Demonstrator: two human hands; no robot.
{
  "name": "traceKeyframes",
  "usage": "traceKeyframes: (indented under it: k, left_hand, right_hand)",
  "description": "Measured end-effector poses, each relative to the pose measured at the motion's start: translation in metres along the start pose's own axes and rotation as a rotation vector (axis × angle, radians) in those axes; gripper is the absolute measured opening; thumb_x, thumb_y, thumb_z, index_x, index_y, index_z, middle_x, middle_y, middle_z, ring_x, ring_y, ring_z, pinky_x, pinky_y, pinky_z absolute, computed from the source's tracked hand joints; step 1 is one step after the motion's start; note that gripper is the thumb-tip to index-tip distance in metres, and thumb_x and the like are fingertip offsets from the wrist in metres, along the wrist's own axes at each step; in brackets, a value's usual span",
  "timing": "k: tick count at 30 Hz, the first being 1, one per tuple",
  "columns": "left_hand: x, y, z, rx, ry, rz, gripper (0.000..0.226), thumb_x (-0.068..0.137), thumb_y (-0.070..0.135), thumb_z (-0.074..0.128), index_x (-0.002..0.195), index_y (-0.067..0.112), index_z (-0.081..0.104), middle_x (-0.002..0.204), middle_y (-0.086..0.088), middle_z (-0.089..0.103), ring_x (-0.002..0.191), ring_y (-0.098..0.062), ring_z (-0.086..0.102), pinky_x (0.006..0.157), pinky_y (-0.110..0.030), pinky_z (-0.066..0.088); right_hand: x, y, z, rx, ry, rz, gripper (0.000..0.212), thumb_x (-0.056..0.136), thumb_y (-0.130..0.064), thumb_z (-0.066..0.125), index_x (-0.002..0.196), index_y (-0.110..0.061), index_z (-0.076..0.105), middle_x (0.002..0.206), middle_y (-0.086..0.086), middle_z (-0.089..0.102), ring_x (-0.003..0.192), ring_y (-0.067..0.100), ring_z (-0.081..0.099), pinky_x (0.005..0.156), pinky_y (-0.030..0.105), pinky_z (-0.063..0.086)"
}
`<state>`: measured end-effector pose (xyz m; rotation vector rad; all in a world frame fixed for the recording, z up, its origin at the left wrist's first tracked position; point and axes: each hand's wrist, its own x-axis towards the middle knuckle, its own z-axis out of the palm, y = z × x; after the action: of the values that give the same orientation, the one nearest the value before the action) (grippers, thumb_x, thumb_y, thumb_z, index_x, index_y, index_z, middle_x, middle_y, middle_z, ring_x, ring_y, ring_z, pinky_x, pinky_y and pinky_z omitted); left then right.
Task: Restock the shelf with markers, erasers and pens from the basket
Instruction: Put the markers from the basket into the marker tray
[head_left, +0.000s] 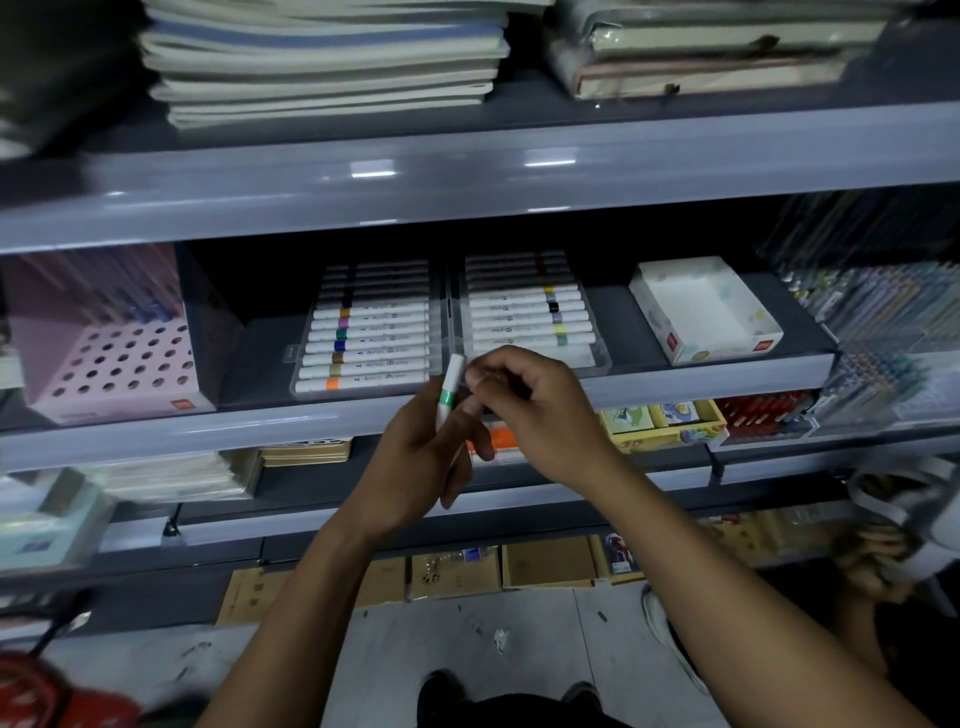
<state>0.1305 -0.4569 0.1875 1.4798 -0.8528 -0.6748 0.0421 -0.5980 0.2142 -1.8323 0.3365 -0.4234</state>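
Note:
My left hand (415, 467) grips a white marker with a green band (448, 396), held nearly upright in front of the middle shelf (156, 436). My right hand (530, 410) is beside it, fingers curled with the fingertips close to the marker's upper end; whether they touch it is unclear. Behind the hands, two clear trays lie on the shelf: the left tray (366, 338) is filled with white markers with coloured bands, the right tray (527, 317) holds several more. A red basket (47, 696) shows at the bottom left corner.
A pink perforated pen holder (114, 364) stands at the shelf's left, a white open box (706, 312) at its right, packaged pens (872, 306) further right. Notebooks (322, 62) are stacked on the shelf above. Lower shelves hold boxes. Another person's hand (872, 561) is at the right.

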Motion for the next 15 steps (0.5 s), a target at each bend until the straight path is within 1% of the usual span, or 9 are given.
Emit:
traceKeyframes:
  k: [2, 4, 6, 8, 10, 11, 12, 13, 15]
  left_hand:
    - [-0.001, -0.002, -0.002, 0.042, 0.004, 0.001, 0.024, 0.110, 0.033, 0.046, 0.111, 0.012, 0.058, 0.080, -0.011, 0.072, 0.040, -0.018, 0.052, 0.044, -0.026, 0.043]
    - [-0.002, -0.005, -0.005, 0.045, 0.027, 0.002, 0.024, 0.111, 0.032, 0.047, 0.110, 0.012, 0.060, 0.079, -0.010, 0.073, 0.041, -0.016, 0.052, 0.045, -0.024, 0.044]
    - [-0.003, -0.008, -0.008, 0.006, 0.095, -0.019, 0.021, 0.109, 0.032, 0.050, 0.101, 0.020, 0.065, 0.075, -0.010, 0.069, 0.044, -0.011, 0.047, 0.045, -0.022, 0.040]
    - [-0.004, -0.010, -0.012, -0.005, 0.175, -0.042, 0.025, 0.108, 0.032, 0.051, 0.089, 0.031, 0.068, 0.072, -0.007, 0.065, 0.047, -0.010, 0.044, 0.045, -0.021, 0.037]
    - [-0.006, -0.012, -0.013, -0.007, 0.221, -0.055, 0.030, 0.108, 0.030, 0.052, 0.083, 0.033, 0.069, 0.069, -0.007, 0.061, 0.048, -0.011, 0.043, 0.045, -0.022, 0.037]
    - [-0.006, -0.012, -0.014, -0.005, 0.238, -0.058, 0.031, 0.108, 0.030, 0.053, 0.082, 0.031, 0.069, 0.069, -0.009, 0.059, 0.048, -0.012, 0.043, 0.046, -0.023, 0.036]
    - [-0.006, -0.013, -0.014, 0.000, 0.251, -0.059, 0.031, 0.108, 0.031, 0.053, 0.082, 0.030, 0.069, 0.069, -0.009, 0.060, 0.049, -0.012, 0.044, 0.046, -0.023, 0.037]
    - [-0.006, -0.014, -0.014, 0.001, 0.262, -0.060, 0.030, 0.108, 0.031, 0.053, 0.084, 0.030, 0.070, 0.069, -0.007, 0.062, 0.050, -0.012, 0.046, 0.046, -0.023, 0.038]
    - [-0.004, -0.015, -0.012, -0.012, 0.283, -0.058, 0.024, 0.107, 0.035, 0.054, 0.094, 0.025, 0.072, 0.066, -0.001, 0.063, 0.050, -0.009, 0.048, 0.046, -0.020, 0.038]
  right_hand:
    - [0.000, 0.002, -0.002, -0.007, 0.042, 0.007, 0.015, 0.102, -0.021, 0.063, 0.099, -0.009, 0.072, 0.084, 0.013, 0.071, 0.084, 0.027, 0.070, 0.085, 0.052, 0.058]
    - [0.001, 0.006, -0.004, -0.068, 0.113, 0.001, 0.019, 0.101, -0.026, 0.065, 0.094, -0.010, 0.072, 0.082, 0.020, 0.064, 0.079, 0.032, 0.064, 0.077, 0.049, 0.056]
    - [0.001, 0.009, -0.009, -0.058, 0.212, 0.014, 0.023, 0.100, -0.029, 0.065, 0.088, -0.011, 0.070, 0.079, 0.020, 0.059, 0.073, 0.027, 0.058, 0.070, 0.038, 0.052]
    - [0.001, 0.012, -0.016, 0.006, 0.313, 0.027, 0.025, 0.101, -0.029, 0.065, 0.083, -0.011, 0.068, 0.079, 0.023, 0.056, 0.068, 0.019, 0.052, 0.065, 0.025, 0.046]
    - [0.001, 0.017, -0.022, 0.017, 0.362, 0.038, 0.027, 0.101, -0.028, 0.065, 0.082, -0.009, 0.068, 0.078, 0.023, 0.057, 0.068, 0.023, 0.052, 0.066, 0.026, 0.046]
    - [0.001, 0.019, -0.024, 0.002, 0.362, 0.041, 0.026, 0.101, -0.029, 0.065, 0.083, -0.010, 0.068, 0.077, 0.021, 0.059, 0.068, 0.025, 0.054, 0.067, 0.028, 0.047]
    - [0.000, 0.021, -0.025, -0.016, 0.355, 0.038, 0.023, 0.101, -0.029, 0.065, 0.085, -0.012, 0.069, 0.077, 0.016, 0.062, 0.069, 0.022, 0.057, 0.067, 0.028, 0.049]
    - [-0.001, 0.022, -0.026, -0.027, 0.345, 0.027, 0.018, 0.101, -0.027, 0.066, 0.089, -0.015, 0.070, 0.079, 0.007, 0.066, 0.071, 0.015, 0.061, 0.069, 0.025, 0.050]
    - [-0.004, 0.022, -0.027, -0.075, 0.310, -0.026, 0.006, 0.099, -0.022, 0.068, 0.098, -0.018, 0.072, 0.091, -0.007, 0.071, 0.086, 0.007, 0.066, 0.077, 0.023, 0.054]
